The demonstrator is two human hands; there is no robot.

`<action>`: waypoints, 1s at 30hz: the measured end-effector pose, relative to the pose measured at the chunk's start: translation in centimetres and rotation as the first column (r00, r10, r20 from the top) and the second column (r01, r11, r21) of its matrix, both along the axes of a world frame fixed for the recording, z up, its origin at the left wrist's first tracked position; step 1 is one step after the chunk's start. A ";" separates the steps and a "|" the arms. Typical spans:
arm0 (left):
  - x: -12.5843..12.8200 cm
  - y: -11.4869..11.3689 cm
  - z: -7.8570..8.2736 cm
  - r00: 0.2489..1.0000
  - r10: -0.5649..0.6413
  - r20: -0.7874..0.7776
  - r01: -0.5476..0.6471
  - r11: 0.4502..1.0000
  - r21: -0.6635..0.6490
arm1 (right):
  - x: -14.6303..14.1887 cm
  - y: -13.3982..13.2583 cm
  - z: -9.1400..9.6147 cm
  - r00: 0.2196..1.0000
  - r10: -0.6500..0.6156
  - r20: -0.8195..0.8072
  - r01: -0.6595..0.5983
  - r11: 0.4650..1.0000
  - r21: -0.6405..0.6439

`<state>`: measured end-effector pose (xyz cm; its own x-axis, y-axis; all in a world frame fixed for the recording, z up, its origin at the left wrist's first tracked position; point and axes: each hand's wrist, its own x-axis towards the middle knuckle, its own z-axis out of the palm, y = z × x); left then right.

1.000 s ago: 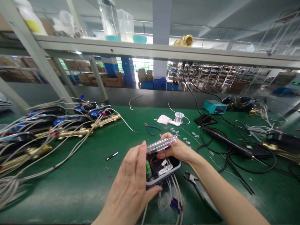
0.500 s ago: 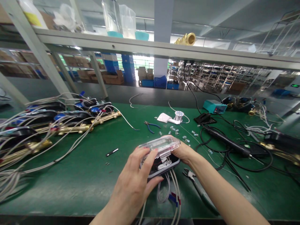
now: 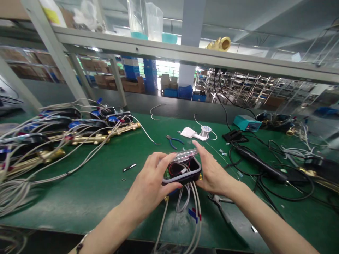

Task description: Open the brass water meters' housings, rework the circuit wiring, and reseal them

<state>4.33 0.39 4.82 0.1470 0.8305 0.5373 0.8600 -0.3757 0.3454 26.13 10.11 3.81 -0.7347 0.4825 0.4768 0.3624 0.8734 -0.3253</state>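
In front of me sits a black meter housing [image 3: 194, 175] with a grey rim, red and black wires and a small white connector inside. Its clear plastic lid [image 3: 185, 155] is tilted above the back of the opening. My left hand [image 3: 150, 176] grips the left side, thumb at the front rim and fingers by the lid. At the right end, my right hand [image 3: 212, 169] has its thumb against the lid and its fingers curled at the housing's side, partly hidden. Grey cables [image 3: 195, 204] with red and blue tags hang from the front.
Blue-handled pliers [image 3: 174, 141] and a solder spool [image 3: 205, 132] lie behind. A soldering iron [image 3: 259, 164] and its teal station [image 3: 247, 122] are at right. Cutters [image 3: 221, 206] lie beside my right forearm. Cabled brass meters [image 3: 90, 139] crowd the left.
The lid has gone from over the housing to a steeper tilt at its back, exposing more wiring. My right hand has come from behind to the right end. The view has shifted slightly.
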 end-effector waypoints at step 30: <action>-4.2 0.9 -1.1 0.981 0.043 0.191 0.014 0.957 -0.289 | -2.6 -3.2 -1.3 0.984 -0.179 0.029 0.172 0.972 0.157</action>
<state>0.15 1.26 3.67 0.0509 0.9551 0.2919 0.7709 -0.2234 0.5965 23.56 6.93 2.51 -0.6665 0.5288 0.5255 0.5248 0.8334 -0.1732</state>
